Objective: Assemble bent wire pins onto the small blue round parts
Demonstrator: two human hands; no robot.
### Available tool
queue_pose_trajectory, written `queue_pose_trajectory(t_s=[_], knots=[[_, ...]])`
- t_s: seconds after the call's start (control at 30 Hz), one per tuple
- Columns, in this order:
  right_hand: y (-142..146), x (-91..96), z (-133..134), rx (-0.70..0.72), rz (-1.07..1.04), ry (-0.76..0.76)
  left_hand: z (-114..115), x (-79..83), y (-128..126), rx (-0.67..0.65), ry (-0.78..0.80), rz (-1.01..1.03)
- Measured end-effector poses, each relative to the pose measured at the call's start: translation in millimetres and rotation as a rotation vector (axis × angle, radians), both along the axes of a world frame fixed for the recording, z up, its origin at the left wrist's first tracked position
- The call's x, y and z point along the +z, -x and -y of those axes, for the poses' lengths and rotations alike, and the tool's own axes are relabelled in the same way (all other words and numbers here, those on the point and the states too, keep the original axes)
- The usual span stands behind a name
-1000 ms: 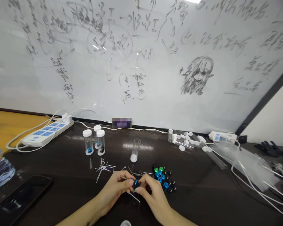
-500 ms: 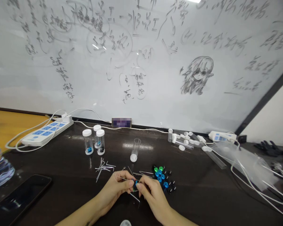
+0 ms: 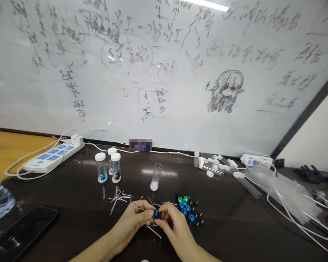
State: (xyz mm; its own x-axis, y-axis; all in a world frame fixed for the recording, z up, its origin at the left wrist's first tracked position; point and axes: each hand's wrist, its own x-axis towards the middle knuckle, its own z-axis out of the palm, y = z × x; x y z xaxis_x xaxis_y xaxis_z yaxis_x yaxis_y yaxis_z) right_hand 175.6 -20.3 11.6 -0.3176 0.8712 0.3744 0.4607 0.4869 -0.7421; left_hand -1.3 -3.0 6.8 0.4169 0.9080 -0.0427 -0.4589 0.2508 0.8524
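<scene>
Small blue-and-black part (image 3: 156,214), material unclear, sits btwn fingertips of L hand (image 3: 133,220) & R hand (image 3: 175,223), both pinching it, above dark glossy bench (image 3: 82,207), well off far edge.

We see two bare forearms (image 3: 98,247), tapering toward the wrists (image 3: 114,234). Our left hand (image 3: 131,222) and right hand (image 3: 176,225) are likewise bare, slim-fingered.

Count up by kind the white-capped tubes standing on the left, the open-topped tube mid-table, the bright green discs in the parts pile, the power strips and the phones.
White-capped tubes: 3
Open-topped tube: 1
Bright green discs: 2
Power strips: 2
Phone: 1
Total: 9
</scene>
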Motion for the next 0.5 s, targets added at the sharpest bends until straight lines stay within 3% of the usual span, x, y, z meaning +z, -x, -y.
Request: queue_pose_trajectory(t_s=[0.27,0.5], knots=[[-0.8,-0.2,0.6,0.047,0.005,0.06,0.6,2.4,0.7,-0.035,0.007,-0.013],[0.1,-0.3,0.0,-0.012,-0.016,0.001,-0.3,-0.2,0.9,-0.016,-0.006,0.01]])
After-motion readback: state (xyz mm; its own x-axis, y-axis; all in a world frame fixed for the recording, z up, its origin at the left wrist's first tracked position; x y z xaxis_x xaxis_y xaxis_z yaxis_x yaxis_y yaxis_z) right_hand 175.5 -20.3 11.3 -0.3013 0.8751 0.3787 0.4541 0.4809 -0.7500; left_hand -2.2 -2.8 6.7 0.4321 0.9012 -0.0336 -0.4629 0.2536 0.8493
